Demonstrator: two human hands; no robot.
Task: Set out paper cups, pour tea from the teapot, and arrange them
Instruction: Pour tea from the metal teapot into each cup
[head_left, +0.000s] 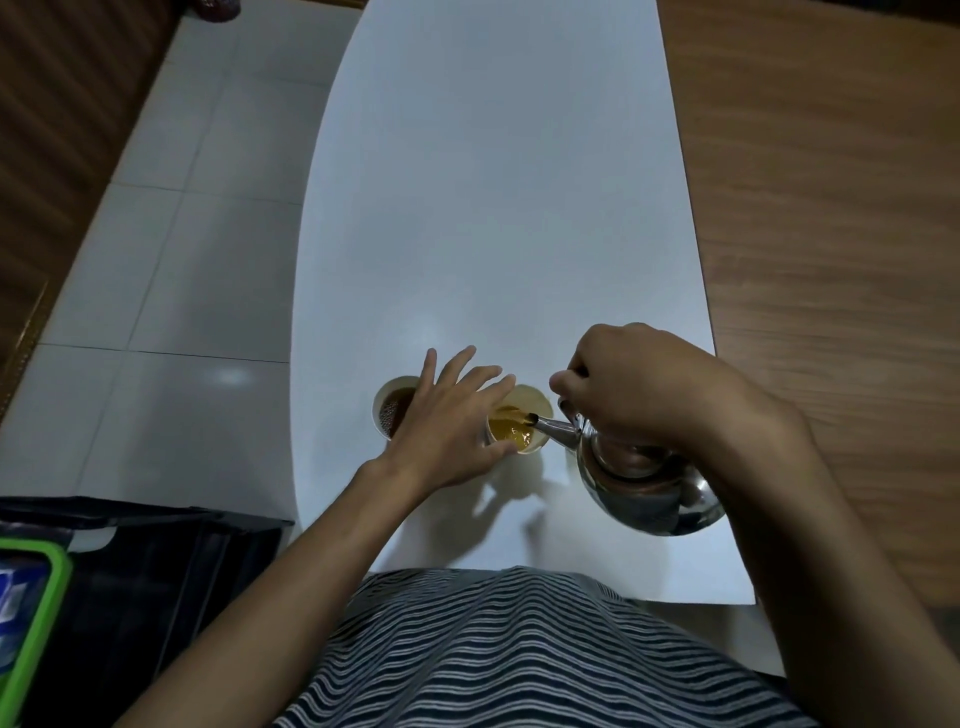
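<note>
- My right hand (639, 395), right of centre in the frame, is clamped around the handle of the steel teapot (649, 483); the handle itself is hidden under my fingers.
- The teapot is tilted, with its spout (553, 428) reaching left over the rim of the near paper cup (519, 423).
- That cup stands on the white table (493, 208) at lower centre and holds amber tea.
- My left hand (452, 421) rests against the left side of this cup, thumb at its near rim, fingers straight and spread apart.
- 1 more paper cup (392, 410), holding darker tea, stands just left of my left hand, partly covered by it.
- My striped shirt (519, 649) fills the bottom centre of the frame.
</note>
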